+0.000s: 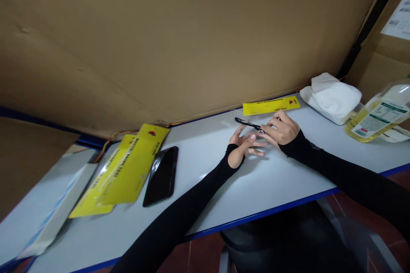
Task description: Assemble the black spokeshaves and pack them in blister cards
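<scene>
My right hand (282, 130), in a black arm sleeve, grips a small dark metal tool (248, 123) that sticks out to the left over the white table (205, 158). My left hand (245, 145), also sleeved, lies palm up just below the tool with its fingers apart, and the tool's end meets its fingertips. A narrow yellow card (270, 105) lies just behind both hands, near the cardboard wall.
A black phone (162, 175) and a stack of yellow packaging cards (128, 168) lie to the left. A white folded cloth (333, 96) and a bottle of yellow liquid (378, 115) sit at right. Cardboard (192, 30) walls the back. A dark chair (288, 239) is below the blue table edge.
</scene>
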